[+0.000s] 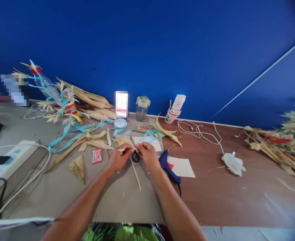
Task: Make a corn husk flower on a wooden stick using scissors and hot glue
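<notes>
My left hand (pixel 121 155) and my right hand (pixel 146 154) meet over the middle of the table, fingertips close together in a pinch. What they hold is too small to make out; a pale bit shows by the left fingers. Between and just beneath them are scissors (pixel 135 156) with black handles, partly covered by the fingers. A thin pale stick (pixel 136 175) lies below the hands, pointing toward me. To the right of my right hand rests a blue glue gun (pixel 169 167) on white paper (pixel 184 167). A dried husk piece (pixel 77 169) and a red packet (pixel 96 156) lie left.
Blue ribbon (pixel 59 144) and its roll (pixel 120 124) spread behind the hands, among dried husks (pixel 97 134). A glass jar (pixel 141 110), a paper cup (pixel 172 115) and a lit screen (pixel 121 103) stand by the blue wall. A power strip (pixel 24 147) with cords lies left.
</notes>
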